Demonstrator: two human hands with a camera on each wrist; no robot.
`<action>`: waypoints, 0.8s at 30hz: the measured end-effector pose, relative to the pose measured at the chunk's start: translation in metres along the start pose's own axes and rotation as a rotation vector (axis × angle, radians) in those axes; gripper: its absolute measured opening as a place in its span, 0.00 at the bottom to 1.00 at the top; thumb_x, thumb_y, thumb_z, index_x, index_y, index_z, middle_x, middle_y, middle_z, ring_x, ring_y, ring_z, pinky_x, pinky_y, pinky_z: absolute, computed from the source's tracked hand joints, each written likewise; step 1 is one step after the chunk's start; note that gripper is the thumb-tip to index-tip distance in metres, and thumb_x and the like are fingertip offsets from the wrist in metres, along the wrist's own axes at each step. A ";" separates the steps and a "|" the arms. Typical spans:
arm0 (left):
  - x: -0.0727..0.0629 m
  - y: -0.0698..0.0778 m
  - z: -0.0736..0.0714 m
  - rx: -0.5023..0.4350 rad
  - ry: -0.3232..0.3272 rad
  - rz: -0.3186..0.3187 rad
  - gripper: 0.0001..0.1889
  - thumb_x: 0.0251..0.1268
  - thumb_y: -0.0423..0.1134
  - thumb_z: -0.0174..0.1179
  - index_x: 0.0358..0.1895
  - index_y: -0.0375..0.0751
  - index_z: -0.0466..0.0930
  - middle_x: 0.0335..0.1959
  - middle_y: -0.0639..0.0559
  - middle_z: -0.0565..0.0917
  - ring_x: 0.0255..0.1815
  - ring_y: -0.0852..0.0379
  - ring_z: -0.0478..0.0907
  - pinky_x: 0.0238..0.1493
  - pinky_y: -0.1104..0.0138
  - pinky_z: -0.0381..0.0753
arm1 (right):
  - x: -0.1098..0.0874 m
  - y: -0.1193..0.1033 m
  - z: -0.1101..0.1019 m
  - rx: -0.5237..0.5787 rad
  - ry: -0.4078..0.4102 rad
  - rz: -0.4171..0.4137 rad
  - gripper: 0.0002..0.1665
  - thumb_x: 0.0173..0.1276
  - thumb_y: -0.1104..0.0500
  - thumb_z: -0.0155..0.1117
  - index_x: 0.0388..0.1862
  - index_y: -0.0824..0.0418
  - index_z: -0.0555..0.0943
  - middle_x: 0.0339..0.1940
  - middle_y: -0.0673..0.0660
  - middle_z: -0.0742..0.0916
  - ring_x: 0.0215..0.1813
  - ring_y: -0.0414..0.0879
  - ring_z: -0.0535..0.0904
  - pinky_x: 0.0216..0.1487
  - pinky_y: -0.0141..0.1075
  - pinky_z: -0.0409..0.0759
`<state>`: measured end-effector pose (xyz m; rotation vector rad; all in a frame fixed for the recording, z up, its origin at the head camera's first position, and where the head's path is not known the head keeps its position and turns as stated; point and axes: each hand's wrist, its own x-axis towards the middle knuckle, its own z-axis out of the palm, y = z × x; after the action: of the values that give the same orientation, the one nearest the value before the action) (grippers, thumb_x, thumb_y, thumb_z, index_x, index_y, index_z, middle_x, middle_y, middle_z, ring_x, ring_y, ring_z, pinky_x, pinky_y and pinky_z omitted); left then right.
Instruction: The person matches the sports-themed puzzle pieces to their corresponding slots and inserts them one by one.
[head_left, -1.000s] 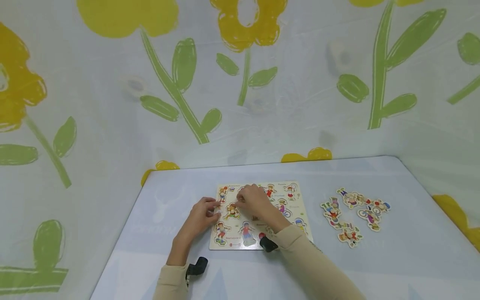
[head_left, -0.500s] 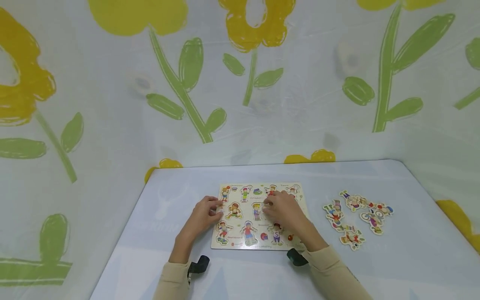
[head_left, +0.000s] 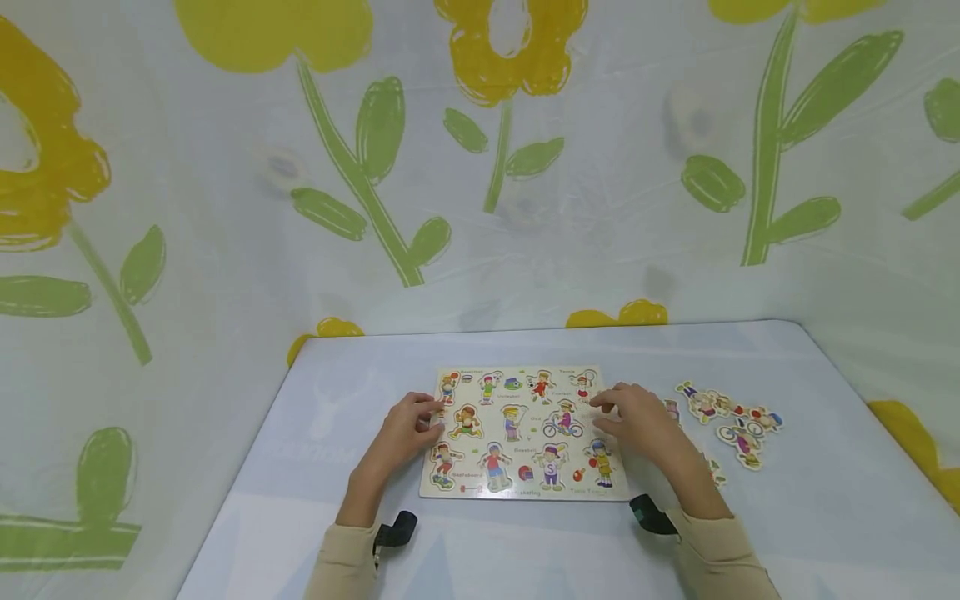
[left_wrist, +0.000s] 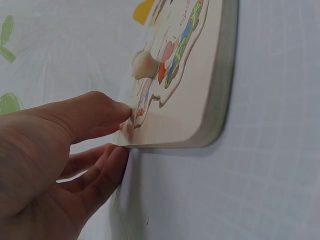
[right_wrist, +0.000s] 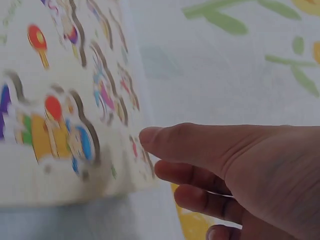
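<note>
A pale puzzle board (head_left: 517,429), printed with children playing sports, lies flat on the table. My left hand (head_left: 407,429) is at its left edge, and in the left wrist view the thumb (left_wrist: 107,112) is over the top surface while the fingers touch the edge below. There a skateboarder piece with a round wooden knob (left_wrist: 145,65) sits in its recess. My right hand (head_left: 637,417) hovers by the board's right edge. Nothing is visible between its thumb (right_wrist: 165,137) and loosely bent fingers; whether it touches the board, I cannot tell.
Several loose puzzle pieces (head_left: 742,437) lie in a cluster on the table (head_left: 795,533), right of the board. My right hand and forearm cover some of them. A flower-printed cloth (head_left: 600,167) rises behind the table's far edge.
My right hand has moved right, from the board's upper left middle across to its right edge, uncovering the printed figures. My left hand has stayed at the left edge.
</note>
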<state>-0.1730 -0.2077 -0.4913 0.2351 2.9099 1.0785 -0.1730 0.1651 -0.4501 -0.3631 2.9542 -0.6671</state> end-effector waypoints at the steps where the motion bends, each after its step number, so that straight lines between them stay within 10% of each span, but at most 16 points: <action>1: 0.000 0.000 0.000 0.001 0.002 -0.003 0.20 0.58 0.36 0.68 0.55 0.37 0.83 0.56 0.43 0.78 0.41 0.56 0.77 0.43 0.65 0.80 | -0.001 0.004 -0.003 0.014 -0.011 0.014 0.15 0.61 0.58 0.71 0.48 0.57 0.86 0.38 0.52 0.85 0.39 0.47 0.75 0.43 0.42 0.78; 24: -0.001 0.002 0.000 0.005 0.014 -0.008 0.20 0.58 0.36 0.68 0.55 0.38 0.83 0.57 0.43 0.78 0.42 0.56 0.76 0.43 0.65 0.79 | -0.024 0.069 -0.032 0.142 -0.143 0.104 0.13 0.61 0.62 0.70 0.45 0.63 0.85 0.37 0.55 0.85 0.37 0.46 0.78 0.38 0.40 0.80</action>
<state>-0.1718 -0.2062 -0.4904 0.2170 2.9237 1.0764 -0.1687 0.2451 -0.4507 -0.2333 2.7503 -0.7966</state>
